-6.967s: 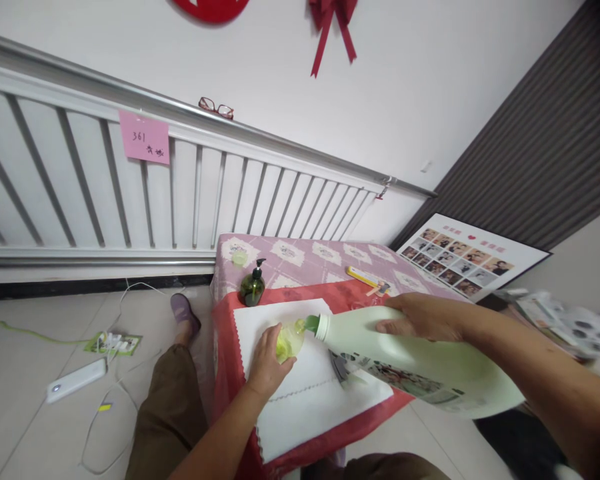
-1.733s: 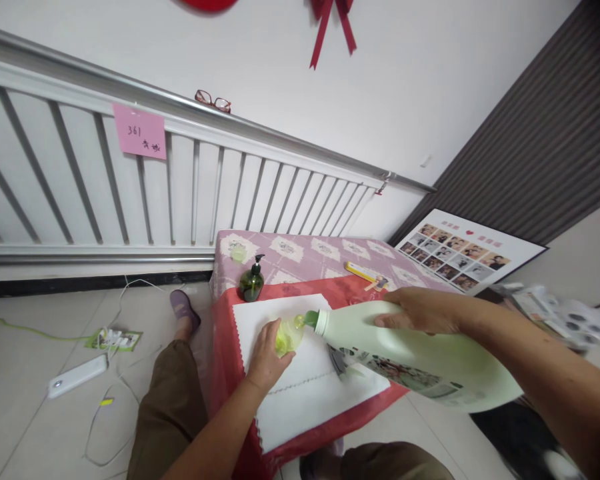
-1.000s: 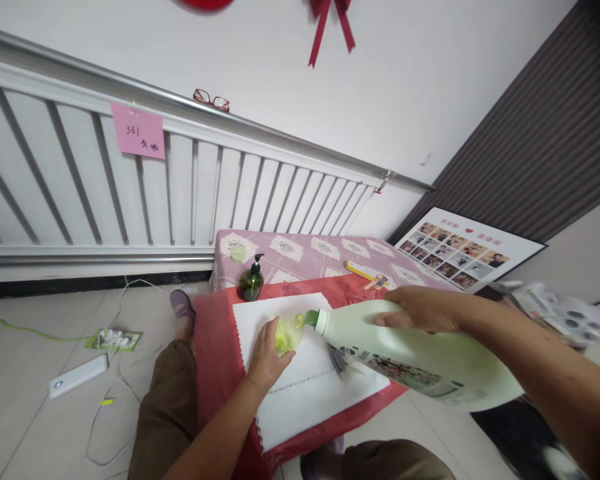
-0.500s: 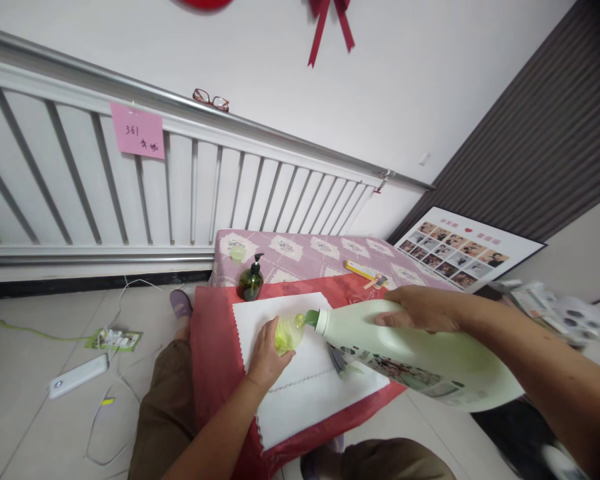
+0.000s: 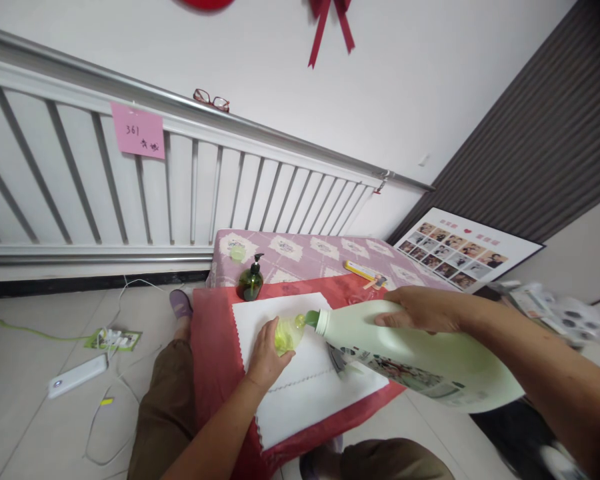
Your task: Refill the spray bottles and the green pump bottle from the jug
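My right hand (image 5: 420, 311) grips the handle of a large pale green detergent jug (image 5: 420, 363), tipped nearly flat with its spout pointing left. The spout meets the mouth of a small clear yellow-green container (image 5: 289, 333). My left hand (image 5: 265, 360) is wrapped round that container and steadies it on a white cloth (image 5: 305, 393) spread over the red table cover (image 5: 215, 360).
A dark green pump bottle (image 5: 251, 280) and a small pale cap (image 5: 238, 253) stand at the table's far left. A yellow item (image 5: 365, 273) lies farther right. A white radiator (image 5: 130, 193) lines the wall. Cables and a white power bank (image 5: 77, 377) lie on the floor.
Both hands and the jug have held almost still. The red cover's left edge has dropped and hangs wider beside my knee.
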`<state>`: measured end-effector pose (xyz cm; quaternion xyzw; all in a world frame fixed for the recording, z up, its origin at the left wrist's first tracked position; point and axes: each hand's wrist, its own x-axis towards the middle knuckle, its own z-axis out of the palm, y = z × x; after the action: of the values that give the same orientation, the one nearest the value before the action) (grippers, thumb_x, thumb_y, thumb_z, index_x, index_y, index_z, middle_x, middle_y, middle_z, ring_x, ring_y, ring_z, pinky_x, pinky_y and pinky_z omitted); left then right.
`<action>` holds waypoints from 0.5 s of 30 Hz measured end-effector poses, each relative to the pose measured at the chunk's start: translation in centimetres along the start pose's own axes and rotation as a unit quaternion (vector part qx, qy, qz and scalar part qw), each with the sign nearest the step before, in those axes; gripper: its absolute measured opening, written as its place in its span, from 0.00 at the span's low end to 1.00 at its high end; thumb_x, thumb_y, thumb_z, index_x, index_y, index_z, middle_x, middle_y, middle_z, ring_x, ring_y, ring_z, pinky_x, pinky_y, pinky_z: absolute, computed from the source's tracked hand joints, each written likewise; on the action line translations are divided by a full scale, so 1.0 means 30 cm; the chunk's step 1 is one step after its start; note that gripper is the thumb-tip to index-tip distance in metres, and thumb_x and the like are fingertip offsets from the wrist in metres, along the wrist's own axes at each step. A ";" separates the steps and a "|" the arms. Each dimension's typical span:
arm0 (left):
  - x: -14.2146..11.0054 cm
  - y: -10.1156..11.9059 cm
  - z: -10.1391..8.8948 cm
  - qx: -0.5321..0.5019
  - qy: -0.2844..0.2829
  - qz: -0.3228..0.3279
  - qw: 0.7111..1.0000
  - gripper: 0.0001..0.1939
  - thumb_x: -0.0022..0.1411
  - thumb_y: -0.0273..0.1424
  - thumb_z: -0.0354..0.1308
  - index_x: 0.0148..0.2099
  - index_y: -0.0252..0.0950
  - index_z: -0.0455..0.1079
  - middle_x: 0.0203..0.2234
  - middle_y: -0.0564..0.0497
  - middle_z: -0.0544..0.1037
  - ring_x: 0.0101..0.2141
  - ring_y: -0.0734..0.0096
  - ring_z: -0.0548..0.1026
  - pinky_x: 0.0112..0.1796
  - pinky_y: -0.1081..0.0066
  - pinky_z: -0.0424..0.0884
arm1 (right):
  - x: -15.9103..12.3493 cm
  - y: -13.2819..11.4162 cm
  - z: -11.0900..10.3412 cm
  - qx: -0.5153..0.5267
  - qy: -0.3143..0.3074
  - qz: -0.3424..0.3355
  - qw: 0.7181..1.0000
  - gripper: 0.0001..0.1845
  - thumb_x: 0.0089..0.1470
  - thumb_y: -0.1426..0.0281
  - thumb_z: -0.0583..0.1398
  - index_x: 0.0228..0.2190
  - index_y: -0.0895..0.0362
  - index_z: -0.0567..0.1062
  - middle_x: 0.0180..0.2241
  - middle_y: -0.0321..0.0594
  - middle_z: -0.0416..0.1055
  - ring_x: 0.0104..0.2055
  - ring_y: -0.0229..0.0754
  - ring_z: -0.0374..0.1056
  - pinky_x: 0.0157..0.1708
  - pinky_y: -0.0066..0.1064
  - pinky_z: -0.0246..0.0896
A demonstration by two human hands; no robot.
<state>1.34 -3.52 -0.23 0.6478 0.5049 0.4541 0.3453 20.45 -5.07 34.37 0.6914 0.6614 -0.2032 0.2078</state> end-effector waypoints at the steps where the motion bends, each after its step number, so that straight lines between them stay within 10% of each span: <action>1: -0.001 0.000 -0.001 0.000 0.000 0.000 1.000 0.44 0.50 0.31 0.63 0.67 0.38 0.50 0.62 0.42 0.62 0.64 0.55 0.58 0.64 0.57 0.55 | 0.000 0.000 0.000 0.001 -0.001 -0.001 1.000 0.27 0.46 0.44 0.59 0.33 0.56 0.69 0.33 0.45 0.74 0.32 0.48 0.71 0.26 0.34 0.62; 15: -0.002 -0.010 0.005 -0.004 0.002 0.009 1.000 0.43 0.51 0.31 0.62 0.66 0.37 0.49 0.62 0.41 0.61 0.64 0.56 0.57 0.64 0.57 0.55 | -0.005 -0.003 -0.004 -0.005 -0.003 0.000 1.000 0.26 0.48 0.46 0.59 0.33 0.56 0.69 0.33 0.45 0.75 0.33 0.49 0.72 0.27 0.34 0.62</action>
<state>1.37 -3.49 -0.58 0.6503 0.4977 0.4605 0.3425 20.36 -5.11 34.56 0.6897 0.6620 -0.2014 0.2131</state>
